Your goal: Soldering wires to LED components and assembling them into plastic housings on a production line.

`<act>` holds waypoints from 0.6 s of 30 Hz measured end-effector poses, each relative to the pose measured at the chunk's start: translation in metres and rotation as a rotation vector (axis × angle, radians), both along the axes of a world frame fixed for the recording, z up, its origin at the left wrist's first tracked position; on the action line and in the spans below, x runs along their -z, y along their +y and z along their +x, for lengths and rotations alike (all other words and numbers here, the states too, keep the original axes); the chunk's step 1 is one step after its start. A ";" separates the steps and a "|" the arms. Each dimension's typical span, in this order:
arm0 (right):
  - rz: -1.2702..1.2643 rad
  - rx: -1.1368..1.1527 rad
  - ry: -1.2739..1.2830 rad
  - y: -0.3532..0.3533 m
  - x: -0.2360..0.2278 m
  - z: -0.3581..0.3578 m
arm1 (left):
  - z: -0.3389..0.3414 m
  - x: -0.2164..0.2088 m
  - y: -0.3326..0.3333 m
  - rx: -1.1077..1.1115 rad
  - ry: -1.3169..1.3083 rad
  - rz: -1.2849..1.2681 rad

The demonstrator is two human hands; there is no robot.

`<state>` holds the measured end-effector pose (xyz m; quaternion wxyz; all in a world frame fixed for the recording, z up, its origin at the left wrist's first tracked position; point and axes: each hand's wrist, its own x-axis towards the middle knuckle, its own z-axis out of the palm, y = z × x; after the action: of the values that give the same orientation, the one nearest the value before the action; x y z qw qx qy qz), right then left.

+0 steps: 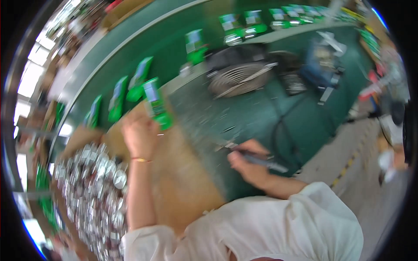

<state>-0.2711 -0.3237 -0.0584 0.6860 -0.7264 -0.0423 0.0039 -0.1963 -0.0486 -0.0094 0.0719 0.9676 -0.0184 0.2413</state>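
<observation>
My left hand (142, 132), blurred by motion, has its fingers closed at the edge of a green package (157, 106) with a pale printed panel. The package is tilted over the near edge of the green conveyor belt (174, 21). In my right hand (250, 167) is a slim grey tool (261, 161); its thin end points left over the dark green table (204, 117), and its rear end sticks out past my palm. The blur hides what kind of tool it is. Beneath my left forearm lies a tan cardboard sheet (174, 169).
More green packages (117, 98) stand along the belt. A box of shiny metallic pieces (93, 191) is at my left. A black fan with a wire grille (239, 78), a blue device (320, 63) and loose cables (278, 130) occupy the table's far right. Another person (389, 78) is at the right.
</observation>
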 end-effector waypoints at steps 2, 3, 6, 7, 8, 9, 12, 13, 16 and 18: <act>-0.008 -0.022 -0.018 0.003 -0.004 -0.001 | 0.049 -0.008 0.001 -0.024 -0.030 0.055; -0.017 -0.029 -0.013 0.005 -0.010 -0.002 | 0.072 -0.006 0.009 -0.001 -0.066 0.093; 0.050 0.010 0.014 0.007 -0.013 0.000 | 0.131 -0.003 0.006 -0.148 -0.014 0.198; 0.032 -0.020 0.070 0.004 -0.022 0.002 | 0.145 -0.001 0.006 -0.191 0.000 0.215; 0.027 -0.009 0.071 0.002 -0.024 0.004 | 0.155 -0.001 0.008 -0.207 0.030 0.253; 0.034 -0.032 0.085 0.002 -0.025 0.005 | 0.161 0.000 0.011 -0.248 0.100 0.241; 0.151 -0.023 0.071 0.004 -0.015 0.010 | 0.175 0.004 0.012 -0.237 0.153 0.159; 0.158 -0.004 0.056 0.006 -0.012 0.014 | 0.173 0.009 0.014 -0.216 0.058 0.136; 0.130 0.003 0.107 0.005 -0.020 0.008 | 0.172 0.013 0.049 -0.220 -0.182 0.038; 0.108 -0.037 0.035 0.003 -0.024 0.011 | 0.164 0.020 0.073 -0.067 -0.092 0.020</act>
<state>-0.2597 -0.3211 -0.0343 0.7246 -0.6872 -0.0437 0.0270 -0.0325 0.0246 -0.0294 0.0534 0.9562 0.0083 0.2878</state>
